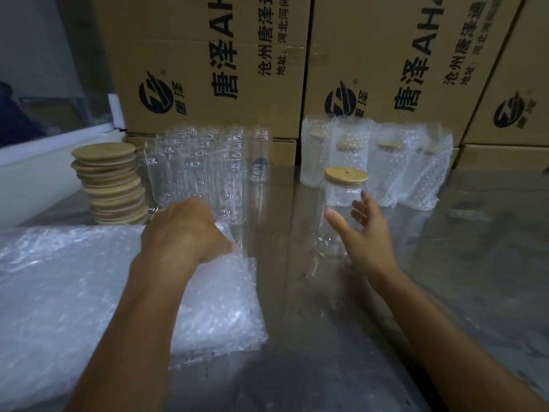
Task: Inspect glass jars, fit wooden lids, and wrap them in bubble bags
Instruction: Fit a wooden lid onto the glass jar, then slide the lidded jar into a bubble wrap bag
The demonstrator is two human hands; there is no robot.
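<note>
A glass jar [334, 233] with a wooden lid [346, 174] stands upright on the steel table. My right hand [367, 230] is spread open around its right side, thumb in front of the glass, fingers behind it. My left hand [184, 230] pinches the far edge of the top bubble bag [225, 292] on a flat stack of bags at the near left. Several bare glass jars [202, 171] stand in a cluster behind my left hand. A stack of wooden lids [111, 185] rises at their left.
Several jars wrapped in bubble bags [395, 162] stand at the back right. Printed cardboard boxes [214, 63] wall off the back of the steel table [460, 278]. A white ledge [44, 162] runs along the left.
</note>
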